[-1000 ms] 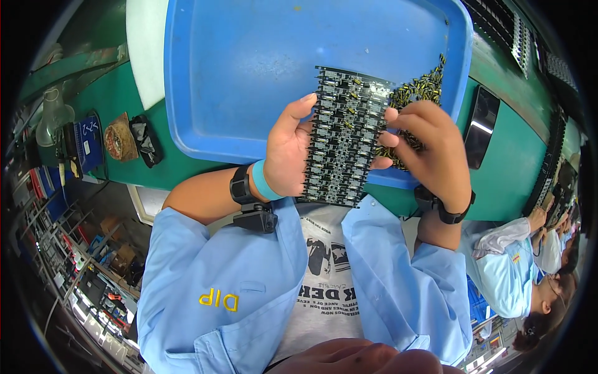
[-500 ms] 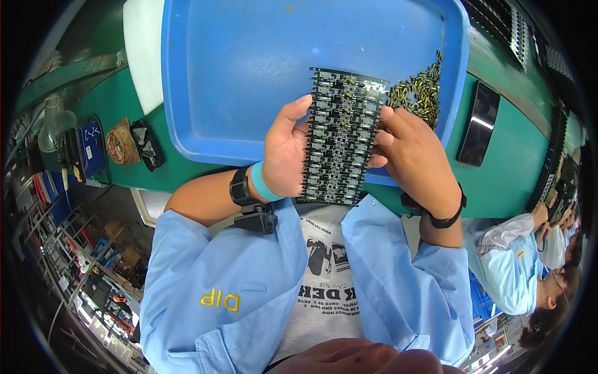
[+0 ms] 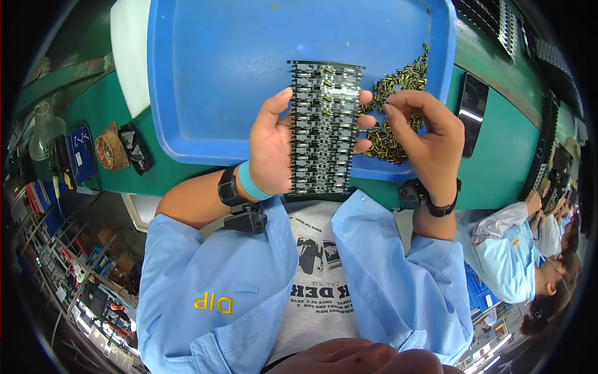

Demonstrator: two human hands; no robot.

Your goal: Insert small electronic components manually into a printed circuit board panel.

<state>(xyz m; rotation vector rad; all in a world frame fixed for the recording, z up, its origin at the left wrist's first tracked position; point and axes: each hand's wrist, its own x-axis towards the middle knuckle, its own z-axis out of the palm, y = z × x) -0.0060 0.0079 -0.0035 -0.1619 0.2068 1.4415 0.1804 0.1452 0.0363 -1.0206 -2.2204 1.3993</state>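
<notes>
Circuit board (image 3: 324, 134) held across near edge of blue tray (image 3: 218, 93), left hand (image 3: 271, 146) clasping both sides. Right hand (image 3: 434, 134) has withdrawn rightward to loose components (image 3: 387, 146), thumb and forefinger pinched, contents indiscernible; left hand alone now supports the board.

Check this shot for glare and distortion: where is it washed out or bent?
Head view: a white glare streak crosses the phone; head view: a bright patch sits on the board, upper right; head view: a small glint shows on the tray floor; head view: fisheye curves the surroundings toward black corners.
</notes>
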